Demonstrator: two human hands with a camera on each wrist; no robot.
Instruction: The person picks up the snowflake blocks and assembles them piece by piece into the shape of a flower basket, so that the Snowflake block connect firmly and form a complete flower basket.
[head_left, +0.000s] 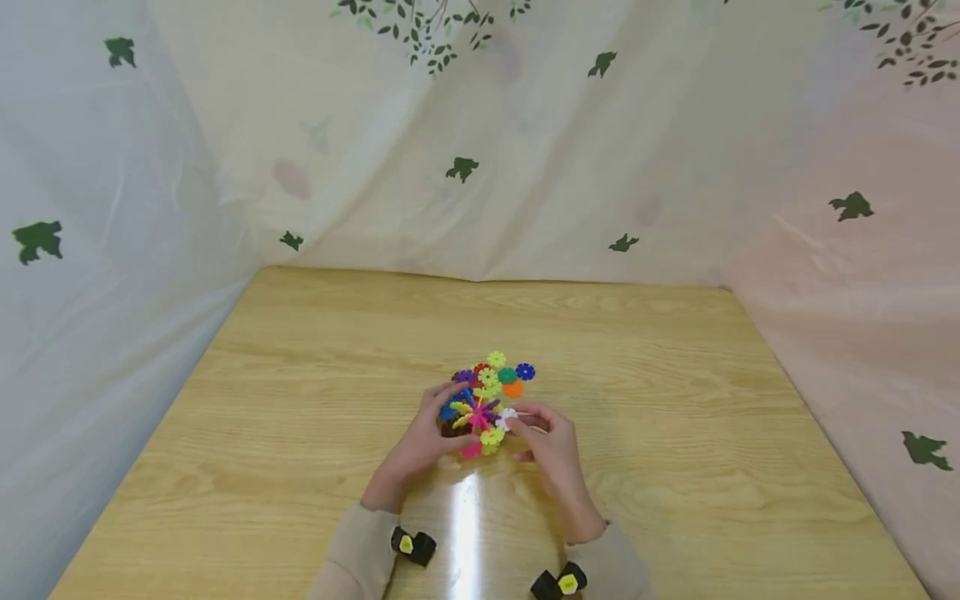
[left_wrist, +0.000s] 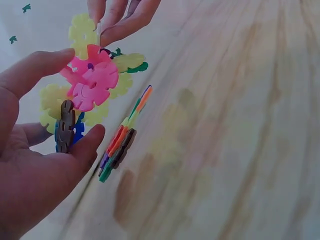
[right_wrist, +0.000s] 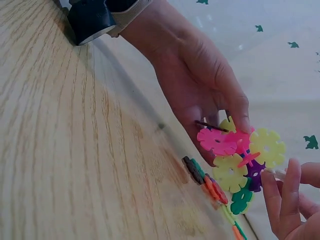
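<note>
A cluster of interlocking plastic snowflake discs (head_left: pixel 478 412) is held just above the tabletop by my left hand (head_left: pixel 420 437). Pink discs (left_wrist: pixel 92 82) sit at its middle, with yellow, brown, blue, green and purple ones around them. Thumb and fingers of the left hand grip the cluster from the left side. My right hand (head_left: pixel 553 446) pinches a white snowflake disc (head_left: pixel 506 418) at the cluster's right side. In the right wrist view this white disc appears edge-on beside a purple disc (right_wrist: pixel 255 176); whether the two are joined I cannot tell.
Beyond the cluster, several loose discs lie flat on the wooden table (head_left: pixel 675 433), among them a dark blue disc (head_left: pixel 525 372), a green disc (head_left: pixel 507 375) and an orange disc (head_left: pixel 513 389). A patterned curtain (head_left: pixel 525 200) hangs along the table's back and sides.
</note>
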